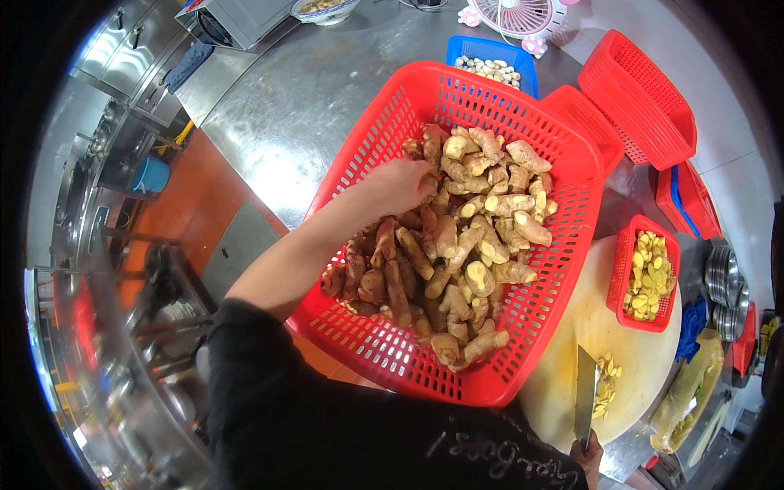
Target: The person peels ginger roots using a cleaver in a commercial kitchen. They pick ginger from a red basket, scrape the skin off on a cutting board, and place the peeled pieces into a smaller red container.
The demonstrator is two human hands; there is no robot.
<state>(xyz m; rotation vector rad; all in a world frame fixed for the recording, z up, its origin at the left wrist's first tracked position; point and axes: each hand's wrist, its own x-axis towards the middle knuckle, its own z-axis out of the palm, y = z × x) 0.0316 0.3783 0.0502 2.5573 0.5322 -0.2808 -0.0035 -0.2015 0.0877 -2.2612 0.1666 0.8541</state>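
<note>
A big red slotted plastic basket (523, 343) holds a heap of ginger roots (486, 237), some with pale cut ends. My left hand (404, 186) reaches into its far left part, with the fingers curled down round a ginger root at the edge of the heap; the fingertips are partly hidden. At the lower right, my right hand (588, 459) grips the handle of a cleaver (585, 392). The blade stands over a round pale chopping board (555, 392), beside a small pile of ginger slices (606, 388). A small red basket (622, 269) of yellow ginger slices rests on the board's far side.
A blue basket (535, 69) of white garlic-like cloves stands behind the big basket. Red baskets (637, 98) are stacked at the far right, near a pink fan (523, 12). Metal bowls (723, 278) and a blue cloth (692, 327) lie on the right of the steel table (278, 122).
</note>
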